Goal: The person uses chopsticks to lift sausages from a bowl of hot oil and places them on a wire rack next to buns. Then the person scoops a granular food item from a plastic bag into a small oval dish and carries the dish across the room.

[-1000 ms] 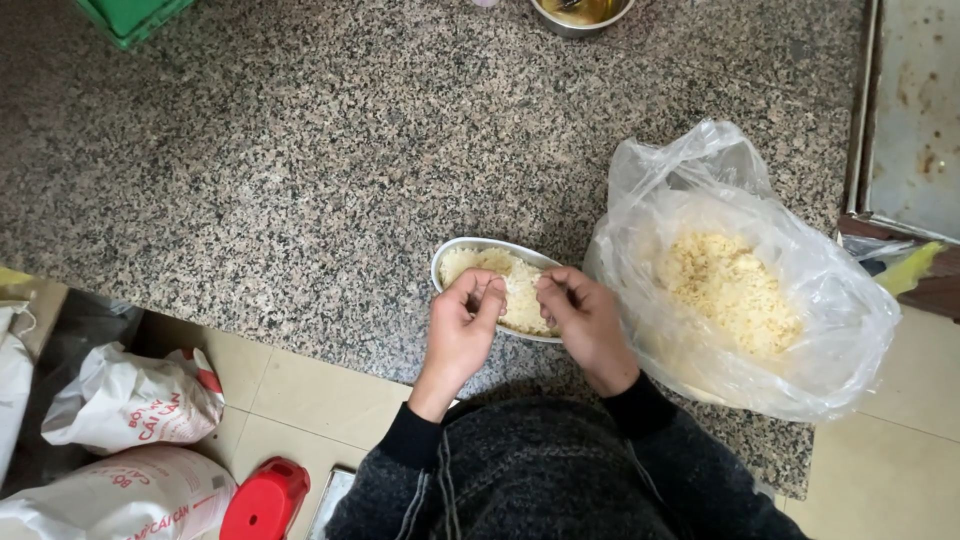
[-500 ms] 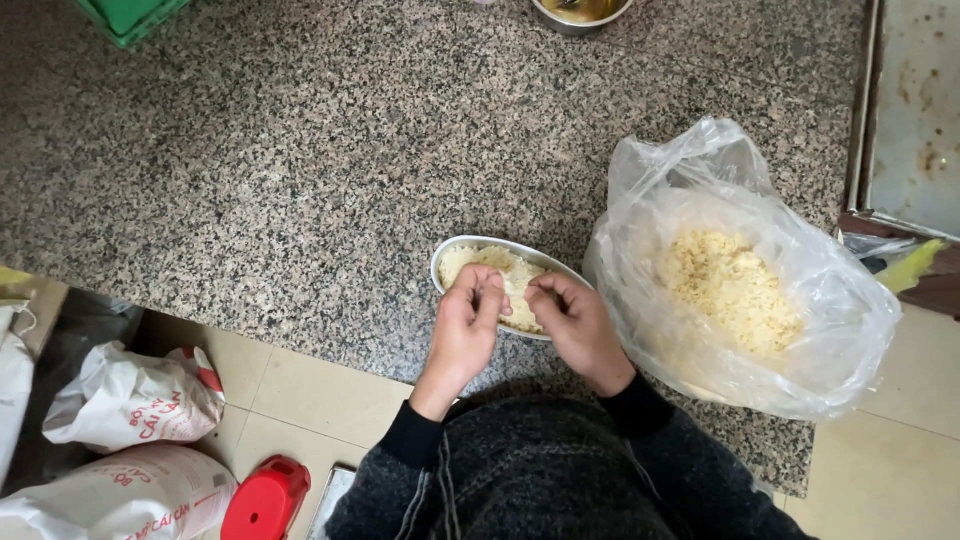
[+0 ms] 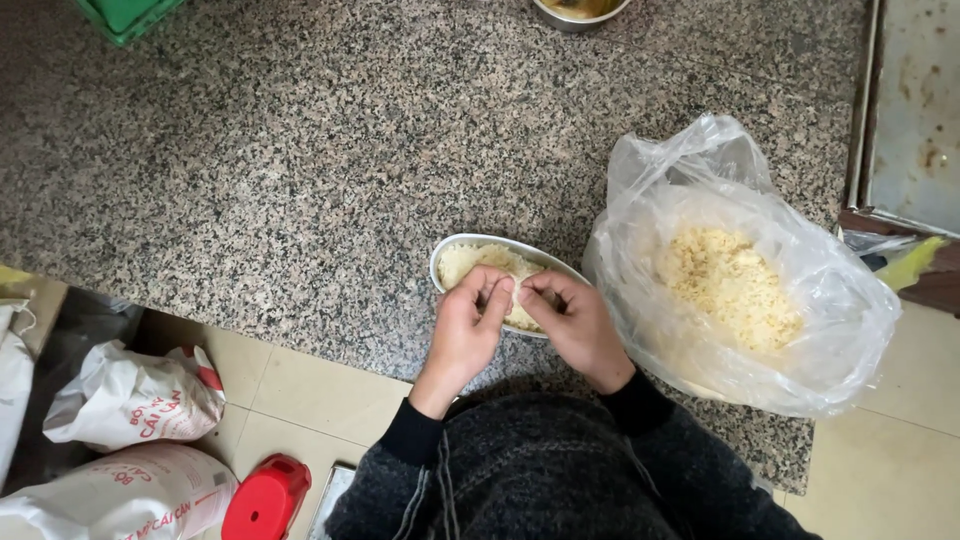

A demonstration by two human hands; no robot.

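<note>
From the head camera I look straight down on a speckled granite worktop [image 3: 300, 170] and on my two hands meeting over an oval metal tin [image 3: 452, 252] that sits near the front edge of the worktop. The tin is filled with a pale yellow crumbly mix [image 3: 465, 266], and both hands press down on it from the near side. My left hand [image 3: 468, 325] lies over the middle of the tin, its grip drawn together with the fingers curled onto the mix; my right hand [image 3: 575, 325] is just beside it, fingertips touching those of the left, its grip likewise bunched together on the mix rather than clamped around anything I can make out. Whether either hand pinches a bit of the mix between the fingers I cannot tell. Touching the right end of the tin stands a clear plastic bag [image 3: 740, 290], open at the top, with a heap of the same yellow crumbs inside. At the far edge of the worktop I see the rim of a metal bowl [image 3: 580, 12] and, at the far left corner, a green crate [image 3: 125, 15]. A stained metal tray [image 3: 915, 110] lies along the right side. Down on the tiled floor to the left lie white printed sacks [image 3: 130, 400] and a red stool [image 3: 265, 500]
</note>
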